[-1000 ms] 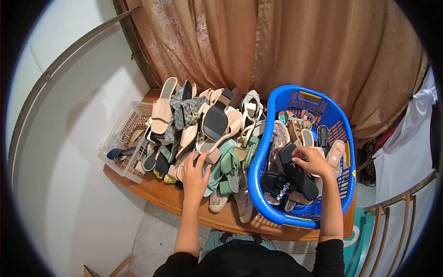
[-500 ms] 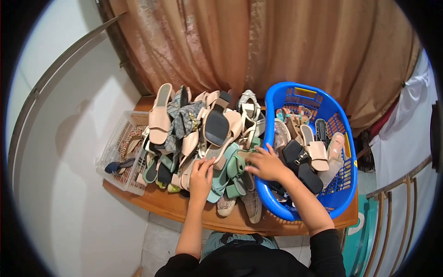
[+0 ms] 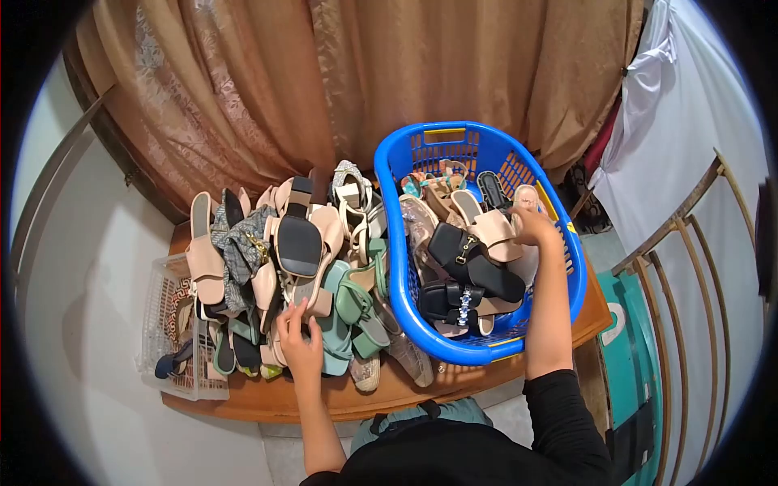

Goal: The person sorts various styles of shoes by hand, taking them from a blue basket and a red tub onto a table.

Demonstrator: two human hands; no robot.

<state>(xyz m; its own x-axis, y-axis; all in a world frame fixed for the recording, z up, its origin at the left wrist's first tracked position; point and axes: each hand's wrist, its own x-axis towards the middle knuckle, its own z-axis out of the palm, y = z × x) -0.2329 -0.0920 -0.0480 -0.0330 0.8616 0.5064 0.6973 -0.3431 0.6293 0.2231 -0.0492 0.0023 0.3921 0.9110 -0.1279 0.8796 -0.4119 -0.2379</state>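
My right hand [image 3: 532, 227] is inside the blue laundry basket [image 3: 391, 235], its fingers curled around a pink sandal [image 3: 526, 195] that it partly covers. Just left of those fingers lies a beige slide [image 3: 493, 233], with a black buckled shoe [image 3: 454, 245] beside it. My left hand [image 3: 300, 344] rests at the front of a heap of shoes, fingers apart, by a beige heeled sandal [image 3: 312, 296]. A black-soled heeled sandal [image 3: 299, 243] lies upturned on the heap. Green strappy sandals [image 3: 356, 301] lie between the left hand and the basket.
A clear plastic crate [image 3: 154, 324] holding a dark blue shoe [image 3: 172, 360] stands at the left end of the wooden table [image 3: 267, 405]. Brown curtains [image 3: 340, 73] hang behind. A metal rail [image 3: 697, 251] stands at the right.
My right hand has moved from the green sandals at the basket's left rim into its right side, onto the pink sandal. My left hand stays at the heap. The view has shifted right.
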